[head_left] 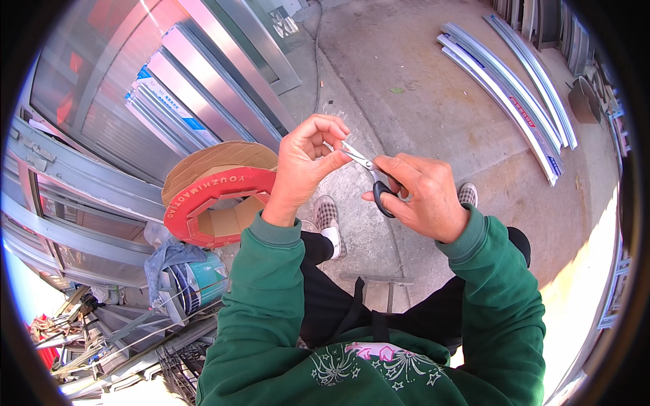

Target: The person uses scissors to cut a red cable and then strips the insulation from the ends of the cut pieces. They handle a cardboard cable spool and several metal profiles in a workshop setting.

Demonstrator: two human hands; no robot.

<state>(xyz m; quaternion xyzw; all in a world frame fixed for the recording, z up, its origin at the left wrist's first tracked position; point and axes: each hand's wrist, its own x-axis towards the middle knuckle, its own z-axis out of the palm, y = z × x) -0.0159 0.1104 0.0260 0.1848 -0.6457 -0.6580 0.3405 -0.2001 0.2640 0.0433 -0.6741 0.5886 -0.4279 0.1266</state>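
In front of my body, at the middle of the view, my right hand (pixel 430 193) holds a small pair of scissors (pixel 365 162) with silver blades and black handles. Its fingers are closed round the handles. The blades point up and left toward my left hand (pixel 303 166). My left hand's fingers are curled toward the thumb right by the scissor tips. Whatever sits in that pinch is too small to make out. Below and left of this hand stands a red cardboard reel (pixel 181 213) with a brown cardboard back.
Metal profiles (pixel 203 84) lean at the upper left beside glazed frames. More long profiles (pixel 511 101) lie on the concrete floor (pixel 406 74) at the right. A teal bucket (pixel 208 279) with a blue-grey cloth (pixel 166 260) stands at the left, near scrap metal (pixel 115 345).
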